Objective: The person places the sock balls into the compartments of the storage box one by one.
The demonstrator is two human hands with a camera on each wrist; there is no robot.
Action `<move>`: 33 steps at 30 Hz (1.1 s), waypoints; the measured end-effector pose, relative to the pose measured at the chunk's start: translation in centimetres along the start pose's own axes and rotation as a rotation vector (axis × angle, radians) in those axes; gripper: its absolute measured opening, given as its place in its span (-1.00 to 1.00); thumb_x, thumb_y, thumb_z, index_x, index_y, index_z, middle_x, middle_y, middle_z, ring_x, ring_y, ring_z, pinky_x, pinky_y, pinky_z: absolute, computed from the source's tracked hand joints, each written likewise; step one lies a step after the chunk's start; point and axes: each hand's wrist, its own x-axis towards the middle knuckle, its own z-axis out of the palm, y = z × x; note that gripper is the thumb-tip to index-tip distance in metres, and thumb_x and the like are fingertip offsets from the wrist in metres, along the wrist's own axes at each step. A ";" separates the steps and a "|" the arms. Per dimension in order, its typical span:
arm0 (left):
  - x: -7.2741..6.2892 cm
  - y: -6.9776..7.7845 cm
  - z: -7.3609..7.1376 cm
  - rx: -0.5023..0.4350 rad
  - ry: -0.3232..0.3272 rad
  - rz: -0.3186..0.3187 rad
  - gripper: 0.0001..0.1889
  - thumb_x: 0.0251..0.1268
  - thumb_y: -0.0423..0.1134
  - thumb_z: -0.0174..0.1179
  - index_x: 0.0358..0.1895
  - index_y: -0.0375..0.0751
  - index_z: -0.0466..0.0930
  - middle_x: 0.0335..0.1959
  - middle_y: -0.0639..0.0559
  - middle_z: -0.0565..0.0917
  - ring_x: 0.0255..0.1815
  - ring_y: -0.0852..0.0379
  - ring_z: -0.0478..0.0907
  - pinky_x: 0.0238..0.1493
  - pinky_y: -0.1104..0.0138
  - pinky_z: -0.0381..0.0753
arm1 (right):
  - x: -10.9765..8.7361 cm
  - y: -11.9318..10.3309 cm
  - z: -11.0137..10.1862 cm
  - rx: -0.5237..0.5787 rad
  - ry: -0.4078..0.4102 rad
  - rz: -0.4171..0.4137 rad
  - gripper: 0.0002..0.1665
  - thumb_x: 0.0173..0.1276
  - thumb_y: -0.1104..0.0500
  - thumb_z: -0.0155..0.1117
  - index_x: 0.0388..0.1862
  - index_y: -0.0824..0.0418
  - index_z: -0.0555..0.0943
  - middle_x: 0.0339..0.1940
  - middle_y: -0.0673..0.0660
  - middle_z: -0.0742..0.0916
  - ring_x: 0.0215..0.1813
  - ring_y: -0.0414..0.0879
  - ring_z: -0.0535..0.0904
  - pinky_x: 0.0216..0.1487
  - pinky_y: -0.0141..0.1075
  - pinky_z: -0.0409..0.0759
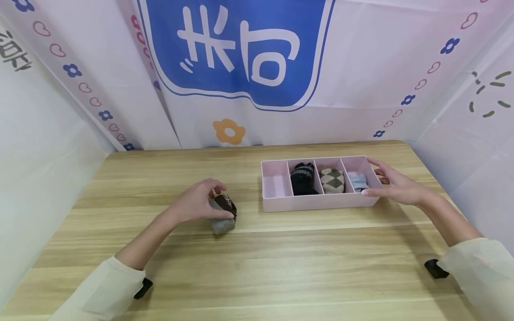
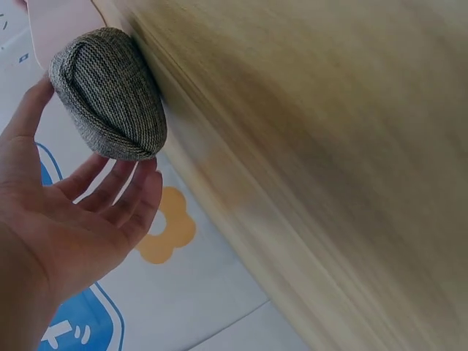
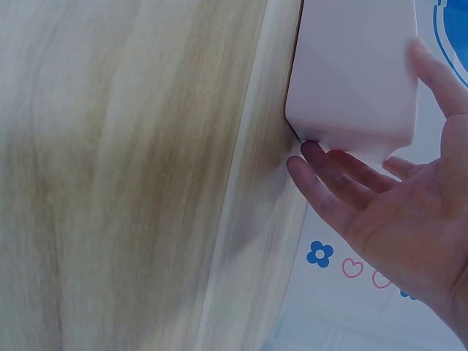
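Observation:
A rolled pair of socks [image 1: 223,219], grey with a dark brown patterned part, is pinched between the thumb and fingers of my left hand [image 1: 196,201] at the table's middle left. In the left wrist view the sock roll [image 2: 113,95] shows a grey knitted side, low over the wood. My right hand [image 1: 395,183] grips the right end of a pink divided box [image 1: 321,203], thumb at the front rim. The box holds black socks [image 1: 303,180], an argyle sock roll [image 1: 332,180] and light blue socks [image 1: 358,182] in separate compartments; its leftmost compartment is bare.
The wooden table [image 1: 257,272] carries the box near its far edge. Behind it hangs a white printed cloth [image 1: 345,80], and white walls stand at both sides. Bare wood lies between the sock roll and the box.

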 end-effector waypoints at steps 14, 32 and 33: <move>-1.0 0.2 0.1 0.012 -0.038 -0.064 0.03 -0.10 0.25 0.61 0.29 -0.49 0.43 0.10 -0.29 0.60 0.02 -0.10 0.58 0.00 0.04 0.68 | -0.1 -0.1 0.0 -0.003 -0.004 0.009 0.23 0.42 0.11 0.39 0.72 0.22 -0.27 0.55 0.62 0.18 0.51 0.60 0.15 0.43 0.44 0.20; -1.2 0.0 0.6 -0.021 -0.051 0.001 -0.05 -0.17 0.10 0.66 0.24 -0.45 0.45 0.05 -0.24 0.59 -0.01 -0.08 0.57 -0.12 0.18 0.68 | -0.1 -0.3 0.0 -0.007 -0.010 0.015 0.23 0.43 0.10 0.38 0.72 0.22 -0.28 0.56 0.63 0.16 0.51 0.61 0.13 0.43 0.46 0.18; -1.2 0.0 0.6 -0.025 -0.051 0.012 -0.06 -0.16 0.09 0.66 0.23 -0.46 0.46 0.04 -0.24 0.60 -0.02 -0.08 0.57 -0.12 0.18 0.67 | -0.1 -0.3 0.0 -0.005 -0.010 0.014 0.23 0.43 0.10 0.38 0.72 0.22 -0.28 0.56 0.62 0.16 0.51 0.61 0.13 0.43 0.45 0.18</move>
